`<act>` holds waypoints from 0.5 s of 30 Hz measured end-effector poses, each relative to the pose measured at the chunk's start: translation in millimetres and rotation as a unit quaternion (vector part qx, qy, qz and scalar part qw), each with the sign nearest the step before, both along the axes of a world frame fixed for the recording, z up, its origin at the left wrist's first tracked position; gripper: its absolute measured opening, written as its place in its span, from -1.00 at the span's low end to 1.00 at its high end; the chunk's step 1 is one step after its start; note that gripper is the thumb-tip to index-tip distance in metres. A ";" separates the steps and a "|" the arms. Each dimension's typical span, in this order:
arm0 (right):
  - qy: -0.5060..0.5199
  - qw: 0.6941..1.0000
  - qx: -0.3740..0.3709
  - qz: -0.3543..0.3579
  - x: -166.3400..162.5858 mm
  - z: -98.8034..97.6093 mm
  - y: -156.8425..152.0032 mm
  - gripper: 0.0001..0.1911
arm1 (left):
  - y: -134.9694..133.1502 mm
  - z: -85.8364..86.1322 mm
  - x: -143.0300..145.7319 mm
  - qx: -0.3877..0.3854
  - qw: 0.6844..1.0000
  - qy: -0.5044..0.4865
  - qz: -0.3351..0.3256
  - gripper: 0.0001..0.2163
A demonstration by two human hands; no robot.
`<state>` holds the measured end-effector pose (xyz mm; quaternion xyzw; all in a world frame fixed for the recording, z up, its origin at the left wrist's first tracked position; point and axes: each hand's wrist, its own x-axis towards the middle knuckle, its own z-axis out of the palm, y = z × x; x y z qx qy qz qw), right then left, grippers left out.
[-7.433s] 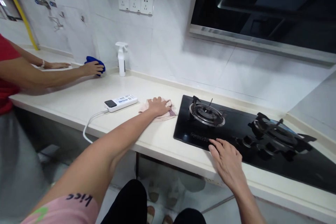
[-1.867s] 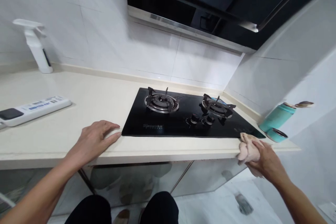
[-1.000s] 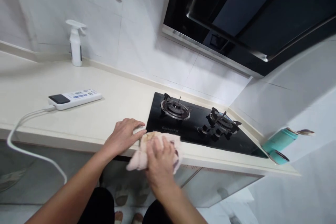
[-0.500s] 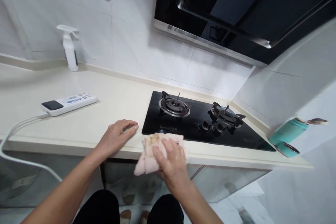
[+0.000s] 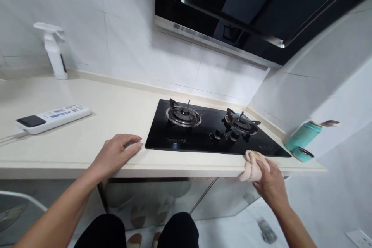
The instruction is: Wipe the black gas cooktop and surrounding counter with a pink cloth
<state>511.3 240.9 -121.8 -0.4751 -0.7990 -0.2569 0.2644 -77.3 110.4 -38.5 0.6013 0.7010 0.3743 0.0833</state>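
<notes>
My right hand (image 5: 271, 182) grips a pale pink cloth (image 5: 253, 167) with a brownish stain. The cloth lies over the front edge of the cream countertop (image 5: 116, 100), just in front of the right part of the black gas stove (image 5: 200, 141). Left of the stove, my left hand (image 5: 116, 153) rests on the counter's front edge, holding nothing, with thumb and fingers apart. Two burners with dark pan supports, the left burner (image 5: 184, 115) and the right burner (image 5: 241, 123), sit on the glass top. Between them are two control knobs (image 5: 224, 135).
A white power strip (image 5: 56, 118) with a cable lies on the left counter. Behind it stands a white spray bottle (image 5: 55, 54). A teal canister (image 5: 303, 136) and a small teal cup (image 5: 303, 154) stand at the right end. The range hood (image 5: 215, 42) overhangs the stove.
My right hand has carried the cloth rightward along the counter's front edge, from the stove's left part to its right part. My left hand stays on the counter. The view has shifted right.
</notes>
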 end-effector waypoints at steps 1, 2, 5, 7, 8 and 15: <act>0.007 1.000 -0.005 -0.004 10.4 0.9 2.6 -0.29 | -0.7 0.7 0.6 0.002 1.000 0.002 0.001 -0.48; 0.018 1.000 -0.015 -0.004 17.8 2.6 3.7 -0.32 | -1.3 0.8 0.9 0.005 1.000 0.004 0.001 -0.49; 0.089 0.993 -0.075 0.018 25.7 14.3 -0.3 -0.43 | -1.6 -2.4 -0.2 0.012 1.000 0.004 -0.002 -0.51; 0.183 0.974 -0.131 0.011 24.3 28.8 -6.2 -0.47 | -0.6 -6.3 -2.1 0.017 1.000 -0.002 -0.010 -0.51; 0.243 0.957 -0.157 -0.013 23.1 38.2 -8.5 -0.46 | 0.1 -8.1 -3.0 0.020 1.000 -0.005 -0.013 -0.51; 0.382 0.918 -0.080 -0.076 24.3 112.3 26.1 -0.27 | 2.2 -10.2 -4.0 0.020 1.000 0.005 -0.016 -0.50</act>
